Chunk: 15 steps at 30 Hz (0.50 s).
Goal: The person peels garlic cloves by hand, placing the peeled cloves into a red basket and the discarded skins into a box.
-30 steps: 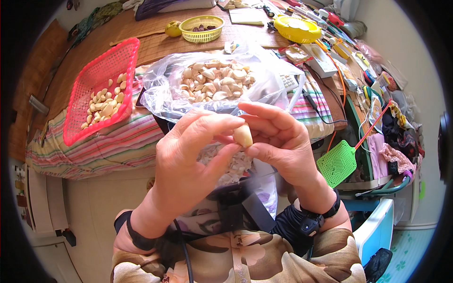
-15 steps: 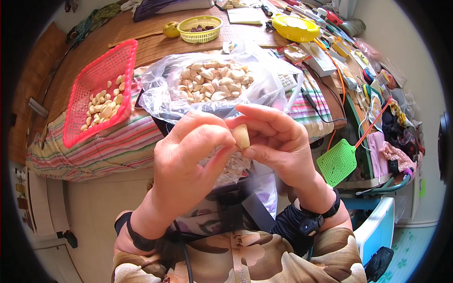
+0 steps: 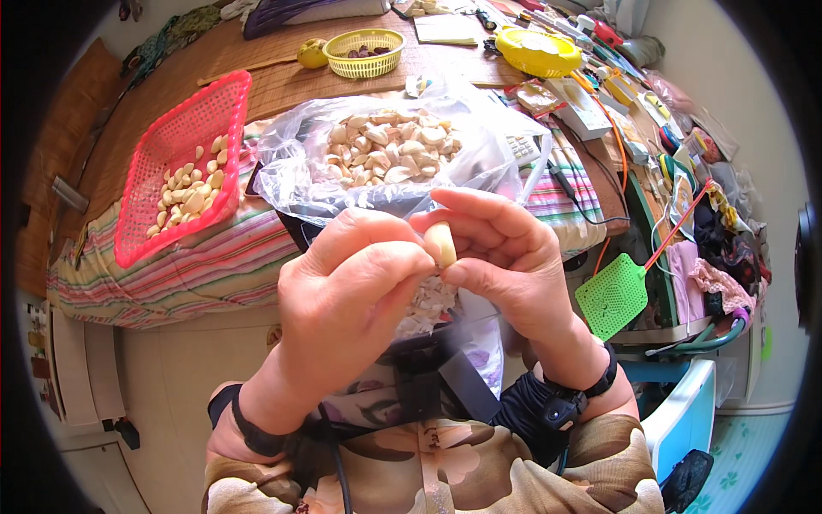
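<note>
A pale, peeled-looking garlic clove is pinched between my two hands. My right hand grips it between thumb and fingers, the other fingers curled behind. Against its left side press the closed fingertips of my left hand; whether they also grip a bit of skin is hidden. Just beyond, a clear plastic bag lies open around a heap of unpeeled garlic cloves. To the left, peeled cloves lie in a pink slotted basket. Papery garlic skins show below my hands.
At the back of the table stand a small yellow basket of dark pieces, a yellow fruit and a yellow bowl. A green fly swatter and a crowded side table are to the right, above a blue-white stool.
The clove has turned slightly between my fingers. My left fingers have closed in more tightly, and the left hand has dropped slightly. The baskets and the bag stay put.
</note>
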Available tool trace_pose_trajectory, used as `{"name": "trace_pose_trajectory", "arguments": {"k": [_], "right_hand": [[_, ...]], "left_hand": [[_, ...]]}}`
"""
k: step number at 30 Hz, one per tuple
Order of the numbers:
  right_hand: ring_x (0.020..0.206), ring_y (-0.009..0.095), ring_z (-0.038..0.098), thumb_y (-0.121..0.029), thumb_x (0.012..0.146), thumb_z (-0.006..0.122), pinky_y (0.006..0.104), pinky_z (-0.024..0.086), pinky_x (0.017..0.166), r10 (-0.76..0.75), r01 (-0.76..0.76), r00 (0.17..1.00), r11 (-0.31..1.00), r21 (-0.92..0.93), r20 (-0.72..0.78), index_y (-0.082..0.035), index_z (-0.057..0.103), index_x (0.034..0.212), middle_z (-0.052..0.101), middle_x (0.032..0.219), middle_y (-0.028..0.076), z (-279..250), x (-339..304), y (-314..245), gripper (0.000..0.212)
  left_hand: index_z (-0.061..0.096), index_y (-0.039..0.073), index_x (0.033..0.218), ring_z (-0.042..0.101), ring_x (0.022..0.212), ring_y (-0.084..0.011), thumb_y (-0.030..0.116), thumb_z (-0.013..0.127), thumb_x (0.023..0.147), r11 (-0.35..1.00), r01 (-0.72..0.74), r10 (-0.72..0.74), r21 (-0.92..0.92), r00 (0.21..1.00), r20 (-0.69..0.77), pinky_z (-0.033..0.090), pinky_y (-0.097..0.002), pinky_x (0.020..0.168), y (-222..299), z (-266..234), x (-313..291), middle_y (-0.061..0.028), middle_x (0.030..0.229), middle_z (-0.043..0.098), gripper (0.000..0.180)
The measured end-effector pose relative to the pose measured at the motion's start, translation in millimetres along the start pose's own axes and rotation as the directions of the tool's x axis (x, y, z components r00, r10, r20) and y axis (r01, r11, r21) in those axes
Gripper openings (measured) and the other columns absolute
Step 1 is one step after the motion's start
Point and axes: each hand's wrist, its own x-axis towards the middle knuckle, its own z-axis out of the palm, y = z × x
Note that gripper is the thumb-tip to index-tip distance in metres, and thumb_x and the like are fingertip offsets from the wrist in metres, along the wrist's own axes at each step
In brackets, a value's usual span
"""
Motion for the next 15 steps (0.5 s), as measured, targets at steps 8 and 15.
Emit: {"name": "trace_pose_trajectory", "arguments": {"k": [8, 15], "right_hand": [[0.109, 0.015, 0.06, 0.01, 0.086, 0.062, 0.0272, 0.05, 0.092, 0.004, -0.004, 1.0, 1.0, 0.004, -0.006, 0.001, 0.045, 0.136, 0.061, 0.124, 0.013, -0.4, 0.1, -1.4, 0.054], [0.108, 0.014, 0.061, 0.01, 0.085, 0.062, 0.027, 0.05, 0.093, -0.012, 0.012, 1.0, 1.0, -0.004, -0.002, 0.001, 0.045, 0.136, 0.061, 0.124, 0.014, 2.4, 1.7, 0.0, 0.054]], "left_hand": [[0.065, 0.004, 0.087, 0.064, 0.078, -0.0211, -0.005, 0.075, 0.071, 0.999, 0.013, -0.013, 0.038, 1.0, -0.007, 0.051, -0.0295, 0.068, 2.7, 0.6, 1.9, -0.01, 0.086, 0.064, 0.021], [0.067, 0.002, 0.098, 0.064, 0.078, -0.0217, -0.006, 0.074, 0.072, 0.996, 0.076, -0.077, -0.039, 0.996, -0.039, 0.052, -0.0308, 0.068, 1.9, 3.5, -2.4, -0.0107, 0.087, 0.064, 0.028]]}}
